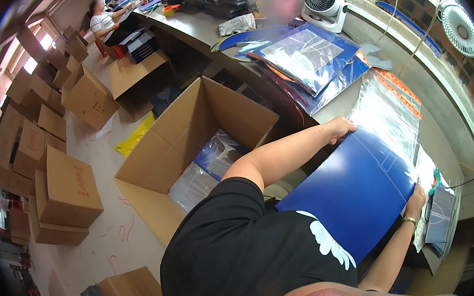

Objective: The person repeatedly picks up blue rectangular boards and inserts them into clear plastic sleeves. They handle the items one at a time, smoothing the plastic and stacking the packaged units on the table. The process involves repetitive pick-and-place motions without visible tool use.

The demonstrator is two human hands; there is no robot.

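A large flat blue folder [347, 186] lies slanted between my two hands, its near end close to my body. My left hand [341, 130] grips its left edge, with the fingers closed near the far corner. On the opposite edge, my right hand [415, 203] is closed around the side, a band on the wrist. Clear plastic bags [388, 106] with orange strips lie at the folder's far end, and shiny film seems to overlap it there. Whether the folder is inside a bag I cannot tell.
Packed blue folders [313, 56] are stacked beyond my left hand. To my left stands an open carton [161, 149] with packed folders inside. A white fan [323, 5] stands at the back of the table. Several cartons [68, 185] cover the floor; a seated person [105, 24] is far off.
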